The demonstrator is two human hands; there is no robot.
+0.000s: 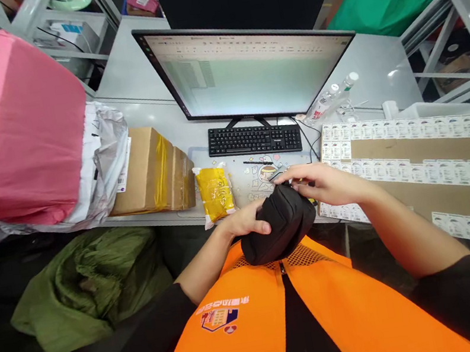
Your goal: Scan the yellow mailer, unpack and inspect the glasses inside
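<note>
A small black fabric bag is held close to the orange vest, in front of the desk edge. My left hand grips its left side, thumb on top and the other fingers hidden beneath. At the bag's upper right, my right hand has its fingers bent together near the top edge; a small dark flat piece shows at the fingertips, too small to name. Just left of the bag on the desk lies a yellow packet with clear ends.
A black keyboard sits below the monitor. Cardboard boxes and a large pink parcel stand at left. A label-covered board lies at right, near plastic bottles. Green cloth is at lower left.
</note>
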